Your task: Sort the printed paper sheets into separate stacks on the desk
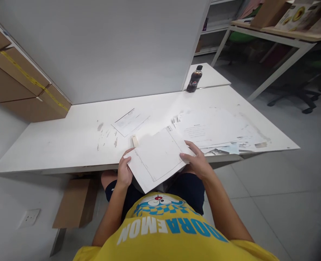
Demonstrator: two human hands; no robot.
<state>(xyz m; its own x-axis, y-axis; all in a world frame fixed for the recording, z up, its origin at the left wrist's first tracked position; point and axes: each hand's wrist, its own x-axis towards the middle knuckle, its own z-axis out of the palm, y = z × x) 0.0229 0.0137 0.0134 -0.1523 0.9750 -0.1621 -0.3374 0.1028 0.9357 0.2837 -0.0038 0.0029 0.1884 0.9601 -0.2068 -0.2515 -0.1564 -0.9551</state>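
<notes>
A white sheet of paper [160, 156] with thin printed lines is held over the front edge of the white table [68, 145]. My left hand [124, 170] grips its left corner, thumb on top. On the right side, my right hand [197, 161] pinches the same sheet between thumb and fingers. Just beyond the sheet's left part lies a small cream-coloured block [134, 141]. Behind that block is a smaller printed paper [130, 121], flat on the table. Many loose white papers [217, 127] are spread at the right, some overlapping.
A dark soda bottle [194, 79] stands at the back right, beside a tall grey-white panel [117, 47]. Cardboard boxes [24, 79] are stacked at the left. Another box [75, 203] sits under the table. Farther right is a second desk [274, 32] with boxes.
</notes>
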